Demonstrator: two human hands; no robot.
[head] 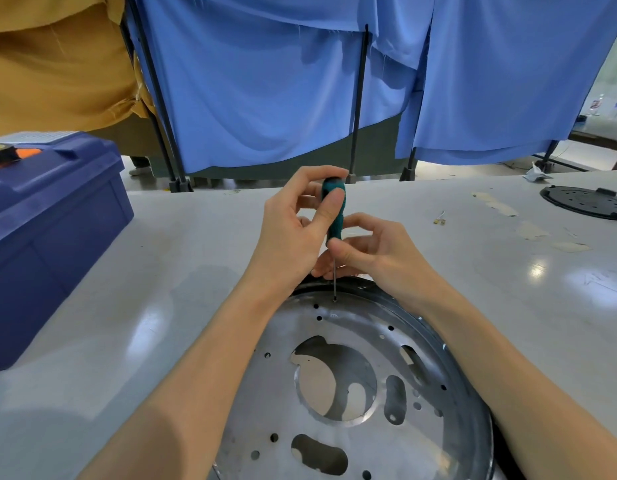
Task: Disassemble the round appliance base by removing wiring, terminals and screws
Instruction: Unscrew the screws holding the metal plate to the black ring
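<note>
upright screwdriver (334, 209), base (369, 327) far edge — two-handed

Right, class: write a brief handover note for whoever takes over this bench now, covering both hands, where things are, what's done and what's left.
Left hand grips the top of the green screwdriver; right hand pinches its lower handle.
The tip sits on a screw near the far rim of the round metal base.
Black round cover lies far right, blue toolbox left.
Done: no wiring or terminals show on this face; many holes are bare.
Left: this screw, then check for others.
</note>
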